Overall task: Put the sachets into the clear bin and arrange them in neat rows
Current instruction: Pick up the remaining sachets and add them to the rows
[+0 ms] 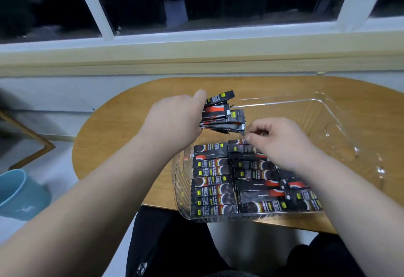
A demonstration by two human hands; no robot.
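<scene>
Now L hand (175, 121) round sachets (223, 117), mid-air

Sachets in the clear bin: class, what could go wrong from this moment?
1. The bundle in the left hand is fanned loosely; sachets may slip out and scatter over the laid rows.
2. The clear bin sits at the table's near edge, possibly overhanging; pressing down could tip it.
3. The right-side rows already overlap under the right hand; adding more may worsen that.

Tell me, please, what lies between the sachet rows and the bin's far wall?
Bare bin floor, with the wooden table showing through it; the head view shows this.
</scene>
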